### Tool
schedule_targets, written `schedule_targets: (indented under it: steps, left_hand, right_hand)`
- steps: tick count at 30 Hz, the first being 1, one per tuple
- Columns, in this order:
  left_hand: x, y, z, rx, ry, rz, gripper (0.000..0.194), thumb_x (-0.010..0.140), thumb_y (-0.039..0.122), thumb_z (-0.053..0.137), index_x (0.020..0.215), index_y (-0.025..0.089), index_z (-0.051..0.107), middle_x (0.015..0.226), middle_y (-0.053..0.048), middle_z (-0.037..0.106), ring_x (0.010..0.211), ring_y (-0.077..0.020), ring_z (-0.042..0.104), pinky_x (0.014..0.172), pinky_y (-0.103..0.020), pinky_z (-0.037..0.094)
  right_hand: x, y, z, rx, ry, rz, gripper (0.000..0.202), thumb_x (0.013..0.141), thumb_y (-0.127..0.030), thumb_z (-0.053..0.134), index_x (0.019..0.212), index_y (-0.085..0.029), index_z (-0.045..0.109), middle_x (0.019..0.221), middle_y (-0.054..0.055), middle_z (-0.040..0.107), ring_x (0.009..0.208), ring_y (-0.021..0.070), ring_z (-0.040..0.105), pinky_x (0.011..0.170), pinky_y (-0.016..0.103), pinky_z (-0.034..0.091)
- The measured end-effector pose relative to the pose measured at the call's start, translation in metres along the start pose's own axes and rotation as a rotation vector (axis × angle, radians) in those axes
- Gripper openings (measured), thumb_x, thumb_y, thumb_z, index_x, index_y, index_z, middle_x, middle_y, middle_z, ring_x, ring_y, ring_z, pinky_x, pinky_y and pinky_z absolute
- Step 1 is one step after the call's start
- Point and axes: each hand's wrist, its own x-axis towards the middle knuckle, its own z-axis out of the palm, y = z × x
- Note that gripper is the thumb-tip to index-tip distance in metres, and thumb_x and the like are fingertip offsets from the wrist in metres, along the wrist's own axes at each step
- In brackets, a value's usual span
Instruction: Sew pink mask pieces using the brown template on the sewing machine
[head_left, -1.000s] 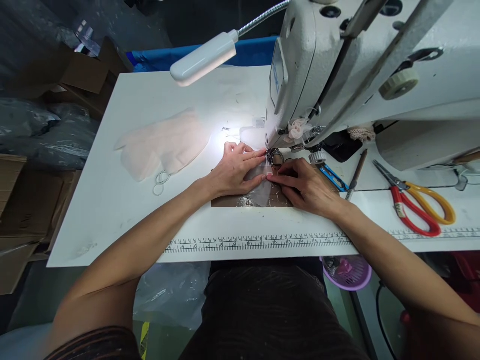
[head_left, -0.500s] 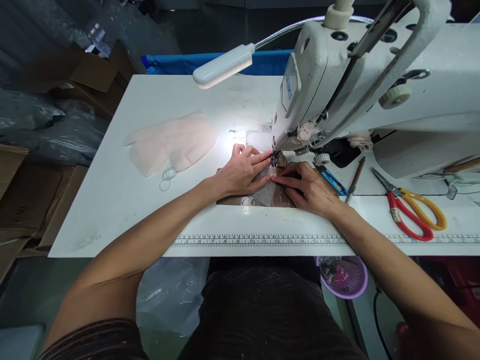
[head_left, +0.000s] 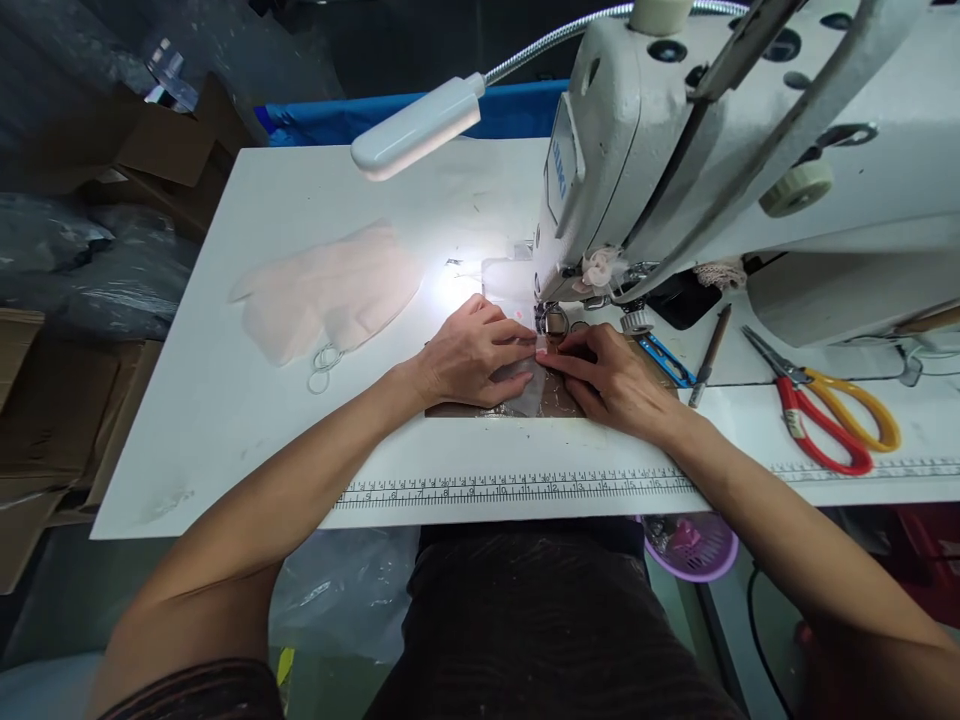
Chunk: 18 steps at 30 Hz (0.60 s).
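A strip of sheer white fabric [head_left: 528,396] runs beneath the presser foot [head_left: 546,318] of the sewing machine [head_left: 609,160]. My left hand [head_left: 474,355] lies on this fabric, left of the needle area, fingers stretched toward the foot. Just right of the foot, my right hand [head_left: 609,376] pinches the fabric's edge between thumb and forefinger, near a small pale tab [head_left: 541,345]. Under both hands is a brown sheet [head_left: 559,398] on the table. The needle tip is too small to make out.
Left on the white table [head_left: 225,440] lie pale pink fabric [head_left: 330,285] and a thin cord loop [head_left: 324,368]. Right of my hand are a blue thread snipper [head_left: 666,360], a pen-like tool [head_left: 709,355] and scissors [head_left: 829,410]. A lamp [head_left: 420,128] hangs above; a purple basket [head_left: 705,570] sits below.
The view has shifted slightly. My left hand's fingers have drawn back a little from the presser foot and bent somewhat more. My right hand keeps its pinch at the fabric's edge.
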Motion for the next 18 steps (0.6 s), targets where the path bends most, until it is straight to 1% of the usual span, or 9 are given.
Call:
schedule_targets:
  steps: [5, 8, 11, 15, 18]
  left_hand:
    - [-0.0004, 0.0022, -0.0019, 0.034, -0.013, 0.010, 0.028, 0.093, 0.040, 0.055, 0.104, 0.021, 0.073, 0.117, -0.007, 0.072, 0.081, -0.0215, 0.057, 0.074, -0.041, 0.041]
    - [0.0000, 0.0034, -0.0013, 0.060, -0.051, -0.028, 0.030, 0.095, 0.038, 0.053, 0.111, 0.020, 0.071, 0.120, -0.009, 0.070, 0.086, -0.0239, 0.058, 0.073, -0.042, 0.041]
    - [0.0016, 0.0040, -0.0002, 0.084, -0.092, -0.074, 0.032, 0.097, 0.038, 0.049, 0.113, 0.019, 0.070, 0.123, -0.011, 0.068, 0.090, -0.0264, 0.057, 0.073, -0.043, 0.041]
    - [0.0036, 0.0037, 0.0028, 0.104, -0.070, -0.122, 0.035, 0.098, 0.041, 0.047, 0.114, 0.018, 0.070, 0.124, -0.012, 0.067, 0.092, -0.0275, 0.057, 0.074, -0.045, 0.042]
    - [0.0040, 0.0036, 0.0039, 0.090, -0.040, -0.160, 0.033, 0.096, 0.043, 0.051, 0.112, 0.022, 0.070, 0.122, -0.010, 0.068, 0.094, -0.0265, 0.058, 0.077, -0.044, 0.043]
  right_hand:
    - [-0.0021, -0.0038, 0.0014, -0.036, 0.015, 0.024, 0.037, 0.095, -0.017, 0.049, 0.129, -0.023, 0.064, 0.113, 0.013, 0.058, 0.103, 0.0280, 0.055, 0.089, 0.050, 0.054]
    - [-0.0025, -0.0055, 0.0027, -0.071, 0.010, 0.053, 0.038, 0.095, -0.017, 0.048, 0.130, -0.023, 0.062, 0.114, 0.013, 0.057, 0.101, 0.0277, 0.055, 0.089, 0.050, 0.054]
    - [-0.0037, -0.0048, 0.0063, -0.087, 0.024, 0.071, 0.041, 0.094, -0.015, 0.047, 0.133, -0.023, 0.060, 0.114, 0.014, 0.056, 0.101, 0.0276, 0.054, 0.089, 0.050, 0.054]
    - [-0.0052, -0.0037, 0.0094, -0.074, 0.061, 0.067, 0.044, 0.094, -0.013, 0.045, 0.134, -0.020, 0.060, 0.115, 0.016, 0.054, 0.105, 0.0289, 0.053, 0.091, 0.050, 0.054]
    - [-0.0048, -0.0044, 0.0028, 0.003, 0.051, 0.100, 0.043, 0.095, -0.016, 0.046, 0.136, -0.021, 0.060, 0.116, 0.015, 0.054, 0.108, 0.0279, 0.056, 0.095, 0.049, 0.053]
